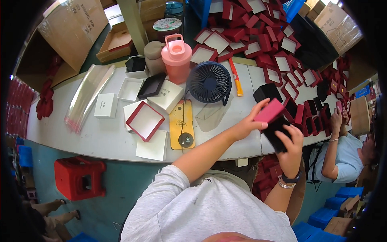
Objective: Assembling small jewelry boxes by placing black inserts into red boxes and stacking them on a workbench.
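Observation:
My left hand [246, 124] pinches a flat pink-red box piece [269, 111] by its lower edge and holds it tilted over the table's right part. My right hand [291, 148], with a dark band and a bracelet at the wrist, grips a black box piece [275, 132] just below the red one. The two pieces touch or overlap between my hands. Rows of open red and black boxes [310, 113] lie right behind them on the white table [105, 137].
A dark blue desk fan [209, 82], a pink bottle [176, 58], a yellow flat device [181, 124], white boxes [105, 105] and a red-rimmed tray [145, 120] lie left of my hands. Red boxes [258, 36] are heaped behind. A co-worker [342, 157] sits right. A red stool [80, 177] stands below.

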The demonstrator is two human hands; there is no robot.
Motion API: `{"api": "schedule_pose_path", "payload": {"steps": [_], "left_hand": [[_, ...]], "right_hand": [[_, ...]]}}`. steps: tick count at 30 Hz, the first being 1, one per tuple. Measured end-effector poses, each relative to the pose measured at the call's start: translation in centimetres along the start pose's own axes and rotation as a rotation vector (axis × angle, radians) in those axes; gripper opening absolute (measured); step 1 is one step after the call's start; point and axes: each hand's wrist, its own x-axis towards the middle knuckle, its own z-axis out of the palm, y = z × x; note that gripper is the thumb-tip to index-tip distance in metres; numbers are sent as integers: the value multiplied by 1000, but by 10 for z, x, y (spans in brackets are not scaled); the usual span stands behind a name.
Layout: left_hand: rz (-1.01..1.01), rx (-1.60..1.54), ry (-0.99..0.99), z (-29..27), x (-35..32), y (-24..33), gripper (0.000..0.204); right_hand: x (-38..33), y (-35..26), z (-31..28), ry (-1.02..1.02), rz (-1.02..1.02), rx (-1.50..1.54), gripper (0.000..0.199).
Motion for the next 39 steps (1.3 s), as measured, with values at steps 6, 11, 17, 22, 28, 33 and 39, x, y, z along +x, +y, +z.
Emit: {"api": "schedule_pose_path", "payload": {"steps": [6, 11, 17, 22, 28, 33, 39], "left_hand": [[-58, -479, -51, 5, -4, -10, 67], [-102, -480, -190, 9, -2, 0, 64], [-262, -401, -40, -4, -3, 9, 56], [-377, -438, -98, -4, 3, 17, 65], [-341, -401, -149, 1, 2, 7, 72], [-321, -324, -35, 5, 0, -4, 82], [-262, -250, 99, 13, 0, -8, 82]], "right_hand": [[2, -7, 40, 499, 100, 396, 42], [20, -10, 70, 317, 11, 296, 45], [20, 6, 69, 275, 9, 398, 40], [9, 30, 61, 175, -172, 423, 38], [1, 33, 83, 291, -11, 503, 37], [8, 26, 83, 190, -6, 227, 42], [-34, 80, 100, 274, 590, 550, 47]]}}
